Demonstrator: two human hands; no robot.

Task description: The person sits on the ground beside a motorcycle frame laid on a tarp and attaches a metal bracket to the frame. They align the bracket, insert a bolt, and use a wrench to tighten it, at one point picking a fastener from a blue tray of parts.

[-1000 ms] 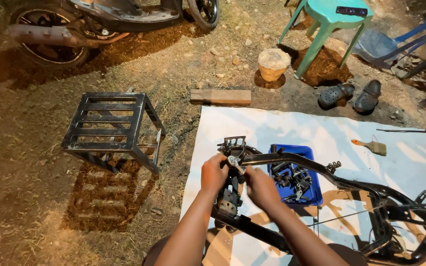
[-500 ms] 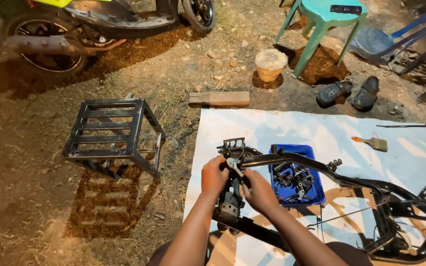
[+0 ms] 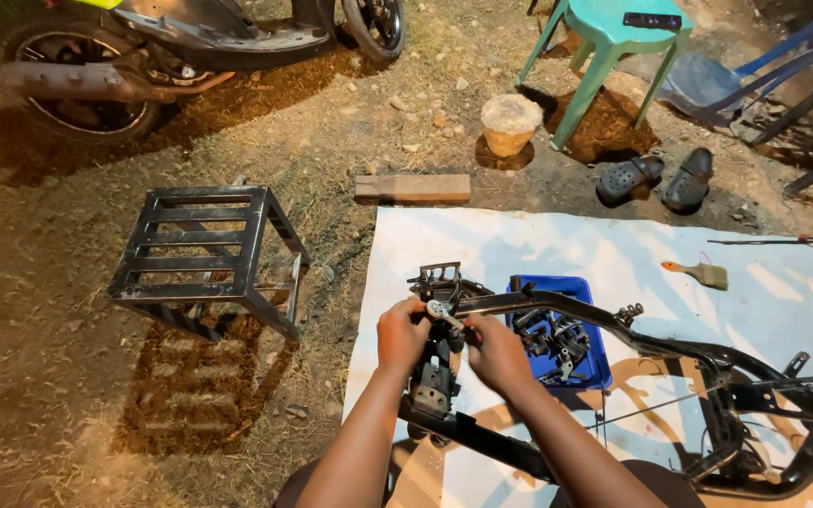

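A black motorcycle frame [image 3: 670, 350] lies on a white sheet [image 3: 557, 245] spread over the dirt. My left hand [image 3: 401, 334] grips the front end of the frame at its steering head. My right hand [image 3: 498, 354] holds the same spot from the right side. Between my two hands a small silver metal part [image 3: 440, 310] sticks out; it is too small to say which fingers pinch it. Right behind the frame a blue tray [image 3: 583, 369] holds several dark metal parts.
A black metal stand [image 3: 201, 254] sits on the dirt to the left. A scooter [image 3: 171, 47] is parked at the far left. A wood block [image 3: 413, 188], a stump [image 3: 510, 122], a green stool [image 3: 613, 47], black shoes [image 3: 661, 179] and a brush [image 3: 698, 274] lie beyond.
My hands stay on the frame's front end with little shift. The view has tilted slightly, so the scene sits a bit lower in the frame.
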